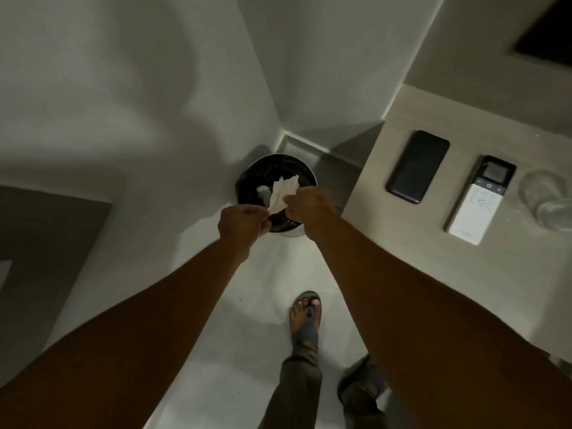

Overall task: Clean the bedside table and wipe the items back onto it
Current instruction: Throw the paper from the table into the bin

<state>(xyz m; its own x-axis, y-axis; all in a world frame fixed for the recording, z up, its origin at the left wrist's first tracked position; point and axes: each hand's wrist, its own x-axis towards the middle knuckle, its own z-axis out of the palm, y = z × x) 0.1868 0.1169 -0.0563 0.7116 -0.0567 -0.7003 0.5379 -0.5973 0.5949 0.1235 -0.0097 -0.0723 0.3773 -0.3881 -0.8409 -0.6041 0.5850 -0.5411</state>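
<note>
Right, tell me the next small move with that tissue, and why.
Probably let go so it drops into the bin. Both hands, left and right, pinch the crumpled tissue right above the bin's open mouth, while the phone, remote and glass already lie on the table.

I can't read any text here; the remote (479,199) has a small screen and buttons, but their markings are too blurred.

Both arms stretched straight out and down, bare forearms. Left hand (244,224) curled loose, thumb and fingertips pinched. Right hand (309,204) just beside it, knuckles up, fingers closed too. Sandaled feet below, one stepped forward.
</note>
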